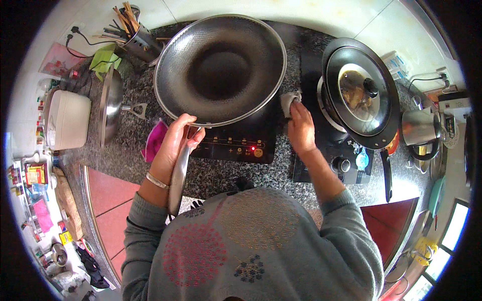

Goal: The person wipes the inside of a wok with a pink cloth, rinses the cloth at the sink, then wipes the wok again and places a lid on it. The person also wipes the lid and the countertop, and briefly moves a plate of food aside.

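My left hand [174, 140] grips the metal handle [180, 177] of a large dark wok [222, 71], close to its rim. The inside of the wok holds no food. Below and behind it shows the black induction cooktop [233, 146], with a red light lit on its panel. My right hand [302, 126] presses a crumpled grey-white cloth [290, 101] against the granite counter, between the cooktop and the gas stove [324, 165]. Whether the wok touches the cooktop is hidden beneath it.
At right, a lidded black frying pan [389, 86] with food stands on the burner, handle towards me. A kettle [420, 128] is beyond it. On the left are a metal lid [112, 109], a cream container [69, 119], a magenta cloth [156, 141] and a utensil holder [143, 43].
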A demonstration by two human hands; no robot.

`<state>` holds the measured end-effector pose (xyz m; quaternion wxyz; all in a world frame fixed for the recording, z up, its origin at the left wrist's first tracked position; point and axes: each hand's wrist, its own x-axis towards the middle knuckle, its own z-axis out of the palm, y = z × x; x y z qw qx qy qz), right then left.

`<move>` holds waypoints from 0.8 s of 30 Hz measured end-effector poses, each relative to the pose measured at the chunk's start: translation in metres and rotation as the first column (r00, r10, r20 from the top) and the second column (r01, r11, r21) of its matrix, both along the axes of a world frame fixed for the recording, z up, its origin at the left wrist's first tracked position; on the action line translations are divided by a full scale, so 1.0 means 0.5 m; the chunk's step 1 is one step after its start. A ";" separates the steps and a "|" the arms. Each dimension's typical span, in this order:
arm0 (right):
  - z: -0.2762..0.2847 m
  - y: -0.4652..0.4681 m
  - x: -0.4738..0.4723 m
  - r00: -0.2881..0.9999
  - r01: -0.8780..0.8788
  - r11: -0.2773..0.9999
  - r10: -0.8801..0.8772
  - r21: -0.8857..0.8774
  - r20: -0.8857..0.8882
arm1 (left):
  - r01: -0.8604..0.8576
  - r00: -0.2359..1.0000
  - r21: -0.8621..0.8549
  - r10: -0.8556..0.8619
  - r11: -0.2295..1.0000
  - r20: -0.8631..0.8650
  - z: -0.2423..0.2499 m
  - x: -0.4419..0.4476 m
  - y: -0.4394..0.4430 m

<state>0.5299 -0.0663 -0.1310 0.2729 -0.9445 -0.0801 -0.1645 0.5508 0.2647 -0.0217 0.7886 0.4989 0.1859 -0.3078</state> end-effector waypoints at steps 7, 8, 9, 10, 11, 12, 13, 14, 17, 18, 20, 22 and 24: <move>0.027 0.035 -0.210 0.915 -0.398 0.907 0.382 -0.134 -0.132 | 0.119 0.992 0.058 -0.121 0.991 0.030 -0.029 0.009 0.015; 0.029 0.030 -0.220 0.882 -0.362 0.930 0.322 -0.057 -0.343 | 0.142 0.989 0.062 -0.144 0.988 0.037 -0.029 0.012 0.016; 0.027 0.027 -0.217 0.837 -0.307 0.951 0.286 0.031 -0.467 | 0.131 0.991 0.124 -0.133 0.984 0.008 -0.028 0.015 0.014; 0.026 0.016 -0.208 0.771 -0.239 0.965 0.258 0.111 -0.582 | 0.099 0.995 0.135 -0.102 0.986 0.010 -0.024 0.017 0.015; 0.014 0.017 -0.174 0.954 -0.296 0.935 0.300 -0.198 -0.010 | 0.061 0.996 0.196 -0.074 0.979 0.059 -0.021 0.016 0.012; 0.003 0.016 -0.130 0.982 -0.184 0.954 0.191 -0.236 0.005 | 0.013 0.998 0.251 -0.027 0.968 0.050 -0.015 0.016 0.012; -0.010 0.014 -0.073 0.991 -0.105 0.962 0.123 -0.252 0.058 | 0.008 0.996 0.271 -0.033 0.963 0.089 -0.010 0.017 0.009; -0.019 0.017 -0.009 0.999 -0.009 0.943 0.020 -0.334 0.029 | 0.078 0.994 0.332 -0.097 0.940 0.040 0.001 0.021 0.016; -0.026 0.011 0.140 0.986 0.168 0.900 -0.163 -0.403 0.047 | 0.068 0.976 0.507 -0.163 0.859 0.145 0.020 0.017 0.022; -0.026 0.012 0.173 0.982 0.172 0.902 -0.191 -0.397 -0.008 | 0.071 0.965 0.573 -0.201 0.816 0.167 0.026 0.015 0.028; -0.023 0.001 0.165 0.976 0.200 0.926 -0.217 -0.319 -0.017 | -0.005 0.976 0.638 -0.136 0.770 0.171 0.039 0.008 0.036; -0.027 -0.012 0.084 0.969 0.243 0.937 -0.246 -0.251 0.018 | -0.072 0.972 0.693 -0.106 0.717 0.211 0.059 -0.005 0.043; -0.035 -0.047 -0.049 0.944 0.324 0.931 -0.307 -0.170 0.119 | -0.394 0.852 0.775 -0.121 0.495 0.510 0.078 -0.025 0.032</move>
